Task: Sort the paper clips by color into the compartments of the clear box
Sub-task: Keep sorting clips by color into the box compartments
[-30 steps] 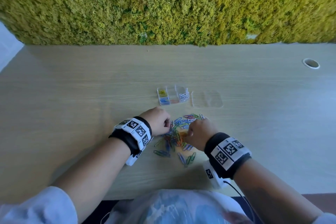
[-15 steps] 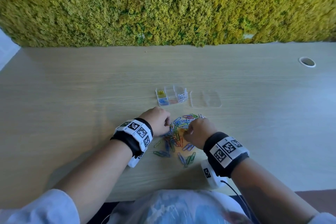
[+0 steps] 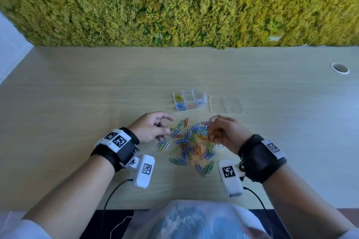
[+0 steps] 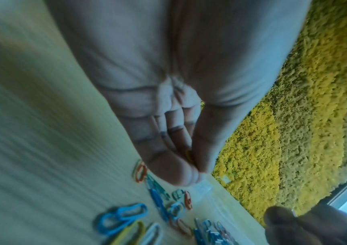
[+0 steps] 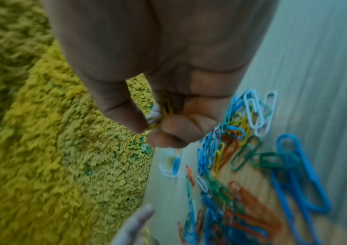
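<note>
A clear box (image 3: 189, 101) stands past the clips, holding yellow clips (image 3: 178, 96), blue clips (image 3: 180, 105), red ones (image 3: 191, 106) and white ones (image 3: 201, 102) in separate compartments. A mixed pile of paper clips (image 3: 191, 145) lies between my hands. My left hand (image 3: 165, 128) hovers at the pile's left edge and pinches a yellow clip (image 4: 189, 155) between thumb and fingers. At the pile's right edge my right hand (image 3: 211, 128) is raised and grips a small bunch of yellow clips (image 5: 164, 112), with a pale clip among them.
The box's clear lid (image 3: 226, 104) lies flat just right of the box. A moss wall (image 3: 174, 6) closes the table's far side. A cable hole (image 3: 339, 68) sits far right. Cables (image 3: 108, 198) hang over the near table edge.
Both hands were fists down on the pile; they have now lifted, moved apart to its edges, and each holds yellow clips. More of the pile shows.
</note>
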Demonstrator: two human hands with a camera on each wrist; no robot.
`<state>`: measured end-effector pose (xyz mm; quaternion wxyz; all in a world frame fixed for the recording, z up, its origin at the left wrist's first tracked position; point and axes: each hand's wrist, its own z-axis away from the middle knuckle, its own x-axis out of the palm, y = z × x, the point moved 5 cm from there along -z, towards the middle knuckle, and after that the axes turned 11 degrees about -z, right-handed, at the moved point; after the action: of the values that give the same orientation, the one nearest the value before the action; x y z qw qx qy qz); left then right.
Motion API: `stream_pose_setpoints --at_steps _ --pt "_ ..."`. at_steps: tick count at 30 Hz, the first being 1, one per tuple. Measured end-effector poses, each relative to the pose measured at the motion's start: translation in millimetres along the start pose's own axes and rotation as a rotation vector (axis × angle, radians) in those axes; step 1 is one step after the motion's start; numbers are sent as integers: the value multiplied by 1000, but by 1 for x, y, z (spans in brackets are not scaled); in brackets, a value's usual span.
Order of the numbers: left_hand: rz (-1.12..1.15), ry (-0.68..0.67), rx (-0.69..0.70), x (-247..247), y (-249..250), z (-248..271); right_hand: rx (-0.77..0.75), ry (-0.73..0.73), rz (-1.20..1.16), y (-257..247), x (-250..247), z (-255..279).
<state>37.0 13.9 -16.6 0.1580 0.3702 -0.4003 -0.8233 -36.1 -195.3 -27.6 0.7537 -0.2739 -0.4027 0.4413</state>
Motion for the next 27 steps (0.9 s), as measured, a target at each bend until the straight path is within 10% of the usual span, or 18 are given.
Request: stream_pose_setpoints --at_steps 6,14,18,27 --pt "-322 67 -156 1 -17 11 72 51 -20 3 5 -9" --pt "-857 125 -91 15 -7 23 -184 107 1048 -12 14 -10" --pt "-900 176 -69 14 -2 25 -214 85 1525 -5 25 -10" --pt "-498 195 -106 6 -15 22 -227 78 1656 -1 28 -18"
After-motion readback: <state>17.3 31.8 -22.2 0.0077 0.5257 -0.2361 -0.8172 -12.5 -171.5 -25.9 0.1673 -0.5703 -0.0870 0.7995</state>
